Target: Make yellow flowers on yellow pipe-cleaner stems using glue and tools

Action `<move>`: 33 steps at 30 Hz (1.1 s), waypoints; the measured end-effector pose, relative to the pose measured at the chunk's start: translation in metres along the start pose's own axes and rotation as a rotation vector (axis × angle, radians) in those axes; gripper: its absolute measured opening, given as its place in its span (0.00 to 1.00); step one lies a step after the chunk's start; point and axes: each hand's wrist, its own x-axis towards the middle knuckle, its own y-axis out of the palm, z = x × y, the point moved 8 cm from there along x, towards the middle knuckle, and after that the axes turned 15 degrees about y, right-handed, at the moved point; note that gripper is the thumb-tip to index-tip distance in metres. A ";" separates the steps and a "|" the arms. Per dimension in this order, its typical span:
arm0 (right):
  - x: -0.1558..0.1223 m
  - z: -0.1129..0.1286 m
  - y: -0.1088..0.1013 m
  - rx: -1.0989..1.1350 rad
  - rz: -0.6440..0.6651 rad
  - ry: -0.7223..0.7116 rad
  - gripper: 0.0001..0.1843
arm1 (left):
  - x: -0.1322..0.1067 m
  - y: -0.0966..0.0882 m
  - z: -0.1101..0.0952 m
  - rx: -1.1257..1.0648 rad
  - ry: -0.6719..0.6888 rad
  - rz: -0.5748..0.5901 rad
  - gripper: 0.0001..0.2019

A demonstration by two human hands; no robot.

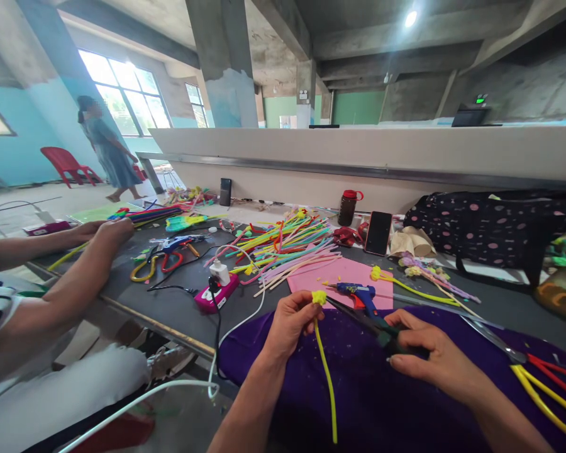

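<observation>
Between the fingertips of my left hand (291, 322) is a yellow pipe-cleaner flower (319, 297), its long stem (327, 377) hanging down over a purple cloth (306, 402). My right hand (429, 352) grips dark-handled scissors (358, 316), whose blades point left and reach close to the flower head. Whether the blades touch it, I cannot tell. Just behind the scissors, a blue glue gun (361, 294) lies on a pink sheet (311, 280). Another yellow flower (376, 272) with a stem rests on that sheet's right edge.
Loose pipe cleaners (287, 245) are heaped at the table's middle. A magenta power strip (217, 294) with cables stands left. Red-and-yellow-handled scissors (519, 355) lie right. Farther back are a phone (378, 233), a bottle (348, 207) and a dotted bag (495, 233). A co-worker's arms (94, 270) work at left.
</observation>
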 end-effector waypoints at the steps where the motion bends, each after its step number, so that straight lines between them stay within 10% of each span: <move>1: 0.000 0.000 0.000 -0.003 0.001 0.001 0.15 | 0.000 0.000 0.000 -0.004 0.000 -0.001 0.12; 33: -0.003 0.000 -0.006 -0.099 0.004 0.010 0.17 | 0.000 -0.001 -0.004 0.279 0.042 0.094 0.08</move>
